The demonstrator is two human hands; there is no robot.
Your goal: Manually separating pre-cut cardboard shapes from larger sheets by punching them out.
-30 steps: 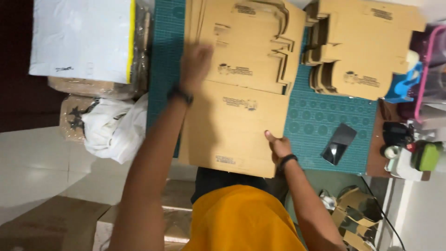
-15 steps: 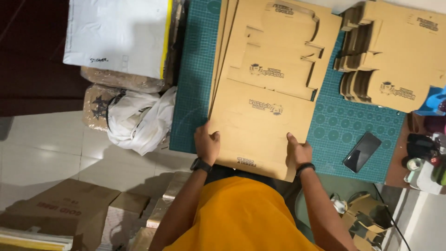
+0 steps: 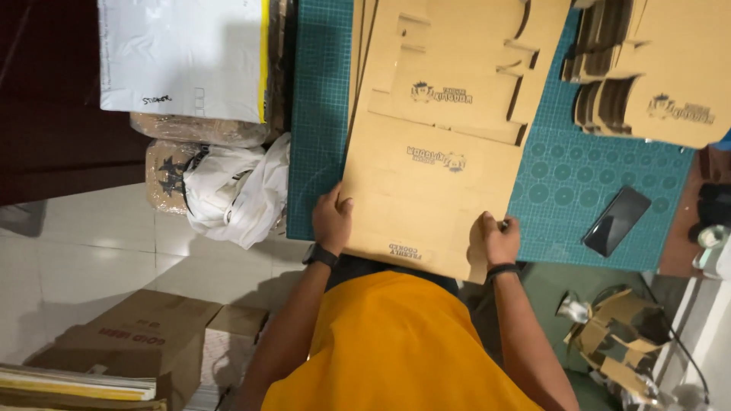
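Flat cardboard blank point(image 3: 426, 190) is held at its near edge by both hands, lying on the green cutting mat point(image 3: 320, 114) that covers the worktop. Left hand point(image 3: 333, 221): grip is closed over the blank's 7 o'clock corner, thumb on top, fingers curled under the edge. Right hand point(image 3: 499, 240): grip is clenched on the 5 o'clock corner, where the card is bent up slightly. More die-cut blanks point(image 3: 464, 68) are stacked at 12 o'clock of the held sheet, partly overlapping it. A second stack point(image 3: 647, 76) is seen at 2 o'clock. A dark phone point(image 3: 617, 221) lies on the mat at 3 o'clock of the right hand, well apart. A white bag point(image 3: 236, 190) sits at 9 o'clock of the left hand, off the mat.
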